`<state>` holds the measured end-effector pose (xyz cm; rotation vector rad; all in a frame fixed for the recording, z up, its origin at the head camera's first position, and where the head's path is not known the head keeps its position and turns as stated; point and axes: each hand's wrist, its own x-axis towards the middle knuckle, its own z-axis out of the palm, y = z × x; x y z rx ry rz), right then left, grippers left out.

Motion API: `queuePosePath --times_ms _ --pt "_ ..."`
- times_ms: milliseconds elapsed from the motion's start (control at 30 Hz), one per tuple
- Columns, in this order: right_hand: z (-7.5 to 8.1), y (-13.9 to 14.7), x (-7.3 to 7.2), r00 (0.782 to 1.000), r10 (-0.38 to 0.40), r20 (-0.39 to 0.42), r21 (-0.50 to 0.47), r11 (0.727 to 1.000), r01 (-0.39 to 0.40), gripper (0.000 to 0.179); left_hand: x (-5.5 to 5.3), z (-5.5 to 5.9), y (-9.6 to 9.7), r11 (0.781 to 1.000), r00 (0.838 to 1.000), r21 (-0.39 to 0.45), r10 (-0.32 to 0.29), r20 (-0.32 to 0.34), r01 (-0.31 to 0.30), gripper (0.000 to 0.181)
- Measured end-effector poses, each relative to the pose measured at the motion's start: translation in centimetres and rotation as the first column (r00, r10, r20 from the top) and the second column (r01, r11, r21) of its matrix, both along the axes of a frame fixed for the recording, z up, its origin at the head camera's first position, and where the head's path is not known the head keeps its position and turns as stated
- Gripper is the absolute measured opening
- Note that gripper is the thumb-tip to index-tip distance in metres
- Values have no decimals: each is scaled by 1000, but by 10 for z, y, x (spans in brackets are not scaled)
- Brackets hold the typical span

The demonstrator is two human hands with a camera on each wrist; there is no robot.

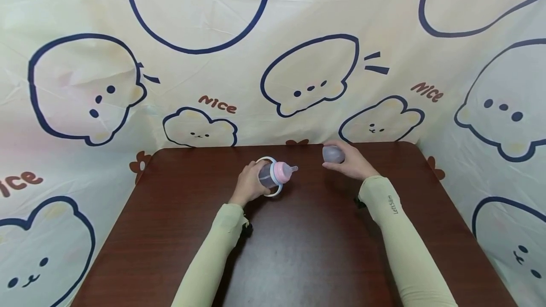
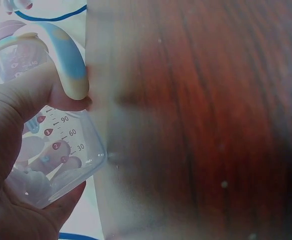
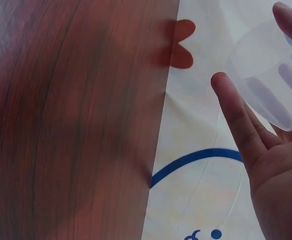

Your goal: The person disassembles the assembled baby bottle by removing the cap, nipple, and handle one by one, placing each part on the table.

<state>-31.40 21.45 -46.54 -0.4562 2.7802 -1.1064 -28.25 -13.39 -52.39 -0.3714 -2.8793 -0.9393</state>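
My left hand [image 1: 249, 184] grips a clear baby bottle [image 1: 266, 176] by its body, tilted so its pink collar and teat [image 1: 285, 172] point right. Pale handles curve out on either side of the bottle; in the left wrist view my thumb lies across one handle [image 2: 68, 62], above printed red measuring marks. To the right, over the table's far edge, my right hand [image 1: 351, 161] holds a translucent domed bottle cap [image 1: 333, 154] between thumb and fingers. In the right wrist view the see-through cap [image 3: 263, 75] shows fingers behind it. Bottle and cap are apart.
A dark brown wooden table [image 1: 307, 259] lies under both arms. Behind it and along its sides hangs a pale cloth [image 1: 239, 75] printed with blue-outlined cartoon animals and brown lettering.
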Motion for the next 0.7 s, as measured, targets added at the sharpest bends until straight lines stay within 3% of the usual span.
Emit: queuePosePath --times_ms 400,700 --pt "2 19 -6 998 -52 20 -6 999 52 76 2 1 1 1000 1000 -2 5 6 -5 88" --pt "3 28 -14 996 -85 -20 2 996 85 75 2 0 1 1000 1000 1 6 9 -6 86"
